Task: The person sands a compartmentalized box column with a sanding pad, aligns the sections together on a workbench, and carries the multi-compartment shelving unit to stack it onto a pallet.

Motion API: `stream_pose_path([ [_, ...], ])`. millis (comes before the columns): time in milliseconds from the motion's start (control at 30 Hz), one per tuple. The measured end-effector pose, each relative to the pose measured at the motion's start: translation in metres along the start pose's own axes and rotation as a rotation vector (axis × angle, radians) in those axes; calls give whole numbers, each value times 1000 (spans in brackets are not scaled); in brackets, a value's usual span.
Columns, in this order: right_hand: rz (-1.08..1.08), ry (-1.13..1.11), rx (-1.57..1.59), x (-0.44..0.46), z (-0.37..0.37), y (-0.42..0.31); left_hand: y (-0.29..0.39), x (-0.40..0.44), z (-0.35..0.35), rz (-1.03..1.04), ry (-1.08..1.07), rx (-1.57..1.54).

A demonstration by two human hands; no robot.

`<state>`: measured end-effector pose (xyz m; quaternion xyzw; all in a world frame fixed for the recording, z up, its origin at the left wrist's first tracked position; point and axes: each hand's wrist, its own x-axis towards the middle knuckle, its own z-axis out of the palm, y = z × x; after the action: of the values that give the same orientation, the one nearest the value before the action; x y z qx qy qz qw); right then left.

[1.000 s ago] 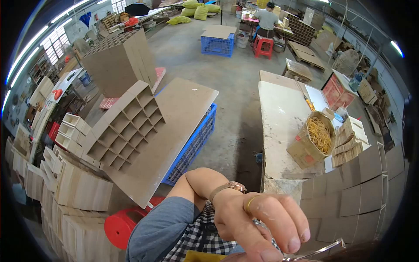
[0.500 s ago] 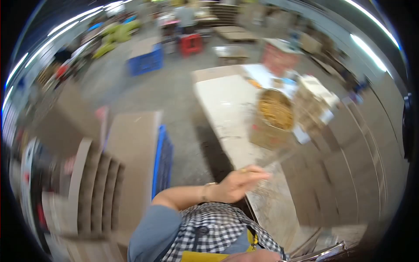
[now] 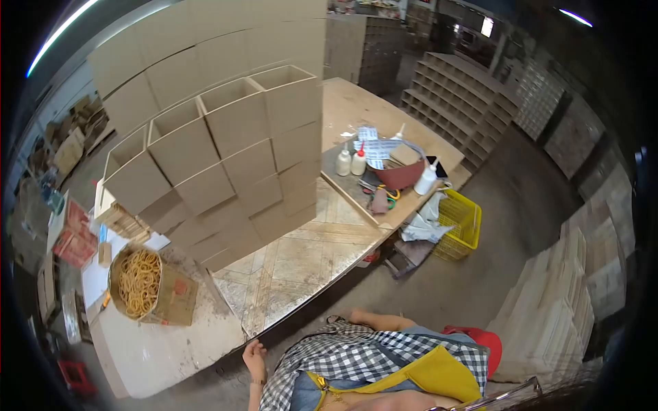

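Note:
My left hand (image 3: 254, 355), with a band on its wrist, hangs beside the front edge of the worktable (image 3: 157, 366). Its fingers are loosely curled and apart, and nothing shows in them. Of my right arm only a bare forearm (image 3: 384, 320) appears beside the checked apron (image 3: 329, 356); the hand itself is hidden. Nearest to my left hand on the table is a cardboard box (image 3: 179, 298) filled with rubber bands (image 3: 139, 282). Behind it stands a tall stack of open-topped board boxes (image 3: 253, 151).
Glue bottles (image 3: 358, 161), a dark red basin (image 3: 401, 177) and scissors (image 3: 392, 196) sit on the table's right part. A yellow basket (image 3: 466, 222) stands on the floor beside it. Stacked boards (image 3: 548, 308) rise at right; a compartmented rack (image 3: 459, 103) stands behind.
My view has swung to the right, bringing the box stack and the glue bottles into sight. My left hand has gone from in front of my body down to the table's edge.

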<state>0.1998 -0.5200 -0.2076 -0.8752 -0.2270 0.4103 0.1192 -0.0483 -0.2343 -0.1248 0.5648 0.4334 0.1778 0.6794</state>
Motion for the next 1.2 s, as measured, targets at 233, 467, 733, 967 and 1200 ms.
stream_pose_path([
  [233, 4, 37, -49, -64, -10, 42, 65, 38, 51, 139, -67, -30],
  [467, 204, 54, 142, 13, -2, 84, 60, 33, 90, 98, -65, 55],
  [733, 58, 74, 3, 58, -6, 128, 71, 46, 138, 126, -86, 67],
  [967, 187, 97, 119, 22, -23, 160, 84, 47, 183, 156, -139, 98],
  [1200, 225, 69, 76, 46, -14, 189, 64, 57, 195, 142, -105, 28],
])
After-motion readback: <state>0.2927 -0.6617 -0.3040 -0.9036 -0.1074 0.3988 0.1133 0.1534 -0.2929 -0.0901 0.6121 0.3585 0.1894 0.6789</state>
